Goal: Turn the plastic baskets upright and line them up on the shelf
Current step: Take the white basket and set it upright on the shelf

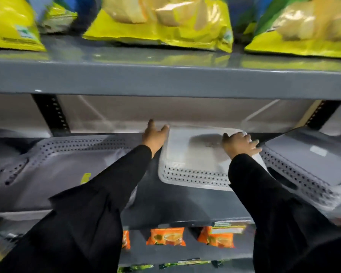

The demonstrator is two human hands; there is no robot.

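Three perforated plastic baskets sit on the grey middle shelf (165, 205). The white basket (187, 164) in the middle stands upright with its opening facing up. My left hand (156, 134) rests at its far left corner, fingers spread. My right hand (241, 143) grips its far right rim. A larger grey basket (67, 168) lies to the left, with a yellow sticker on its flat face. Another grey basket (307, 164) on the right lies tilted, with a pale label on its flat face. Black sleeves cover both arms.
The shelf above (165, 81) hangs low over the baskets and carries yellow snack bags (159, 22). Orange packets (166, 236) line the shelf below. A black slotted upright (53, 115) stands at the back left, another at the back right.
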